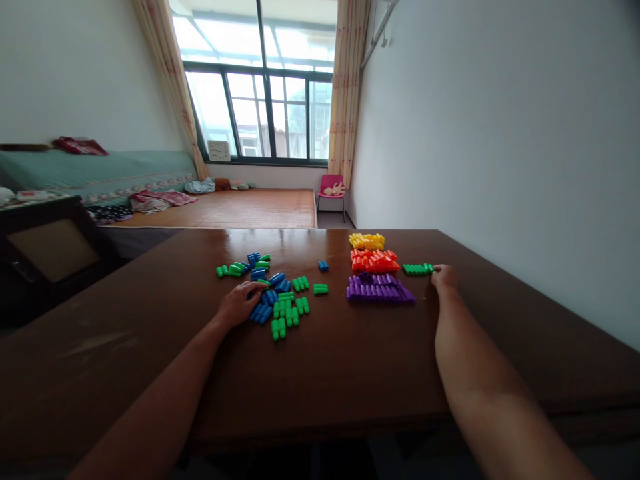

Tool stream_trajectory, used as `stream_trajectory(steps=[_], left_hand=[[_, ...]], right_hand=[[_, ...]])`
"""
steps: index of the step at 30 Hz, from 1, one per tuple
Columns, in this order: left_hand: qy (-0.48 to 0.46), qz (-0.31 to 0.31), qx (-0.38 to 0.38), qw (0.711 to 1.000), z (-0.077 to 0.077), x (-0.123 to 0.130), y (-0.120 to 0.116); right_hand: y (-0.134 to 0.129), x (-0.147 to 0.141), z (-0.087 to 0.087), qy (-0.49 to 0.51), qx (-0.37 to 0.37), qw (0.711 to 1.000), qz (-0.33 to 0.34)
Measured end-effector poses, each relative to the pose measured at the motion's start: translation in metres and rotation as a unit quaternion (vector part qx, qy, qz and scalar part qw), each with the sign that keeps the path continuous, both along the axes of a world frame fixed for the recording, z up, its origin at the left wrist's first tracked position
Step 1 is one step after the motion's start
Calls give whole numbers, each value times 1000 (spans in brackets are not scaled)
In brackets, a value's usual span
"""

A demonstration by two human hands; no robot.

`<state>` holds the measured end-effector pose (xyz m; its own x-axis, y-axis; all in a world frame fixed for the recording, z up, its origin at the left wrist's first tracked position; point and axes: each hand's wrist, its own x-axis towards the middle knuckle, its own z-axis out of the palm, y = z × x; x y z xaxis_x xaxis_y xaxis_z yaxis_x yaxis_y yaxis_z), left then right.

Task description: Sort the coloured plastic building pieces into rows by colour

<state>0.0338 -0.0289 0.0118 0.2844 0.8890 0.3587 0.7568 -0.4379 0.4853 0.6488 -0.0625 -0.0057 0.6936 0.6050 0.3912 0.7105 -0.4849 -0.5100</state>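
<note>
My left hand rests at the left side of a loose pile, its fingers closed on a green plastic building block. Blue blocks and green blocks with rounded pegs lie scattered around those fingers. Far to the right, my right hand pinches the right end of a short green row of blocks lying on the table. Left of that row are sorted groups: yellow blocks at the back, orange blocks in the middle and purple blocks in front.
Everything lies on a glossy brown table. One blue block and a green block sit between the pile and the sorted groups. Beyond are a bed, a pink chair and a window. A dark cabinet stands left.
</note>
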Motion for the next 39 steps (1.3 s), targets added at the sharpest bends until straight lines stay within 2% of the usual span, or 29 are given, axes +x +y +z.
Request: stream_trajectory(steps=[2, 4, 6, 9, 12, 14, 17, 19, 20, 22, 24, 27, 29, 31, 33, 35, 37, 39], left_hand=[[-4, -1, 0, 1000, 0, 0, 0], [-7, -3, 3, 1000, 0, 1, -2], [-8, -4, 7, 1000, 0, 3, -4], [-8, 2, 12, 1000, 1, 5, -7], [-2, 6, 8, 1000, 2, 6, -8], [-3, 1, 6, 1000, 3, 6, -9], [-6, -5, 7, 1000, 4, 7, -10], [-3, 0, 7, 1000, 4, 7, -11], [0, 4, 7, 1000, 4, 7, -11], [5, 9, 6, 1000, 4, 8, -11], [7, 8, 5, 1000, 4, 7, -10], [4, 5, 6, 1000, 2, 6, -8], [2, 1, 9, 1000, 0, 5, -5], [1, -4, 10, 1000, -2, 3, -2], [-1, -6, 7, 1000, -3, 1, 0], [1, -7, 4, 1000, -4, 1, 2], [5, -7, 5, 1000, -4, 0, 2], [9, -5, 7, 1000, -4, 0, 2]], right_hand=[[-2, -4, 0, 5, 9, 1000, -27], [-3, -11, 4, -11, 49, 998, -44], [-1, -24, 15, -53, 110, 992, -21], [8, -67, 43, -103, 171, 976, 82], [9, -146, 71, -107, 167, 949, 247], [1, -208, 79, -105, 134, 906, 388], [-19, -286, 69, -147, 56, 770, 618], [-29, -317, 55, -172, 7, 695, 698], [-32, -325, 48, -177, -11, 672, 719], [-35, -330, 37, -174, -33, 655, 735], [-35, -328, 34, -164, -46, 657, 734], [-32, -322, 43, -136, -58, 676, 722], [-27, -313, 55, -87, -48, 708, 699], [-16, -291, 68, -17, -1, 763, 646], [-3, -250, 77, 52, 83, 828, 552], [9, -191, 77, 98, 178, 882, 425], [16, -125, 65, 134, 254, 916, 280], [17, -67, 47, 158, 249, 945, 144]])
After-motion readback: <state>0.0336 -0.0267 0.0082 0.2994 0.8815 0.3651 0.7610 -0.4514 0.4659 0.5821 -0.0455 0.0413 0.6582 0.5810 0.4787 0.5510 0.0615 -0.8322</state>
